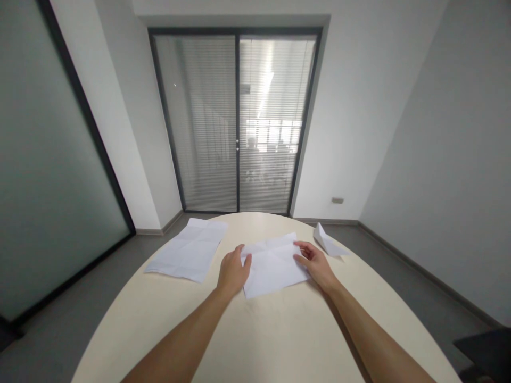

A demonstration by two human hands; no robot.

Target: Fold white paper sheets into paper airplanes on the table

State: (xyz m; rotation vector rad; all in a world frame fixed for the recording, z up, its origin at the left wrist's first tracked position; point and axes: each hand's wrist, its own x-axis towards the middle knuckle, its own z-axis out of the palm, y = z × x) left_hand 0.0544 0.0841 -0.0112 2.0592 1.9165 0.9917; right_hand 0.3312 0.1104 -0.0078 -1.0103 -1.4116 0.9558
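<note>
The creased rectangular white paper sheet [273, 268] is located at the middle of the round-edged, cream-coloured desk [271, 340], between the two hands. The bare left hand [233, 270] contacts its left edge, with the thumb lapped over the paper; whether these fingers pinch the edge cannot be determined. The bare right hand [316, 264] contacts the right edge; its fingers are loosely curved, thumb and forefinger tips apart on the paper, and their grip cannot be determined. A larger, creased white paper sheet [187, 251] lies to the left. A folded, pointed white paper piece [328, 244] rests beyond the right hand, near the desk rim.
</note>
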